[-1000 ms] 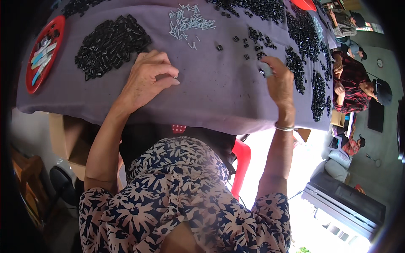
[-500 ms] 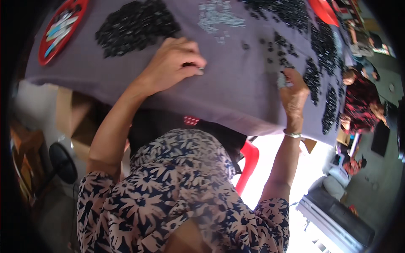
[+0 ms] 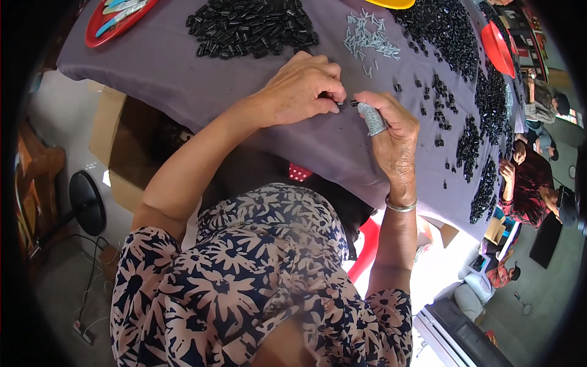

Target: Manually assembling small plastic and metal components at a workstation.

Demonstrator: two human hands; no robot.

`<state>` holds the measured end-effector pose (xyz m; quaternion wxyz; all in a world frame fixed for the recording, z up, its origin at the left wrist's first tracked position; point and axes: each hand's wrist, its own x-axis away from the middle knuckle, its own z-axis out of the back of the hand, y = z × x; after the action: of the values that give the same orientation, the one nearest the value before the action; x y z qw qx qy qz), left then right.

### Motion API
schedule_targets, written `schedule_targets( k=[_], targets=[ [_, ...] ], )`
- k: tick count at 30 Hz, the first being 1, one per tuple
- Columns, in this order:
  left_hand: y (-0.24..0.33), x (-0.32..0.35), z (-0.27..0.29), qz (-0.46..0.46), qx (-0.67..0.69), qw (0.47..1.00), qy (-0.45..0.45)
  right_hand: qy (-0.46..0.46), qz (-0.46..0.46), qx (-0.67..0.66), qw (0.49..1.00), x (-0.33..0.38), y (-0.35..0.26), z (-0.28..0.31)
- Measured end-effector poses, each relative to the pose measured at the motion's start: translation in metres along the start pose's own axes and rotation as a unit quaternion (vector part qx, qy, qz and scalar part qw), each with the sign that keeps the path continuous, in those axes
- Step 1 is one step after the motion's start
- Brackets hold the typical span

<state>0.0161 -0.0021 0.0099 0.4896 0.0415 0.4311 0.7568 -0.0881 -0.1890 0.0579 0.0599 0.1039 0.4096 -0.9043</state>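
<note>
Both forearms reach up onto the purple cloth (image 3: 202, 79) and the hands meet at its middle. The left hand (image 3: 299, 88) lies knuckles up, its fingertips pinched shut on a small black piece (image 3: 342, 103). The right hand (image 3: 391, 131) stands on edge, wrist bent, a grey sleeve (image 3: 371, 119) over its thumb, fingers closed on the same piece. A heap of black pieces (image 3: 251, 27) lies just beyond.
</note>
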Motion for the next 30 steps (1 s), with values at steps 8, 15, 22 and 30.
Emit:
schedule_targets(
  k=[8, 15, 22, 30],
  targets=[
    [-0.003, -0.002, -0.004, -0.021, 0.004, 1.0, 0.023, -0.023, 0.089, 0.113, 0.989, -0.013, -0.014, -0.004],
    [-0.004, -0.003, -0.006, -0.014, 0.004, 1.0, 0.024, -0.051, 0.094, 0.127, 0.986, -0.019, -0.013, -0.009],
    [0.004, -0.001, 0.0, 0.006, 0.005, 1.0, 0.0, -0.09, -0.064, -0.004, 0.994, -0.026, -0.008, -0.001],
    [0.0, -0.002, -0.003, -0.022, -0.008, 1.0, 0.009, -0.233, -0.274, -0.073, 0.93, -0.054, -0.016, 0.011]
  ],
)
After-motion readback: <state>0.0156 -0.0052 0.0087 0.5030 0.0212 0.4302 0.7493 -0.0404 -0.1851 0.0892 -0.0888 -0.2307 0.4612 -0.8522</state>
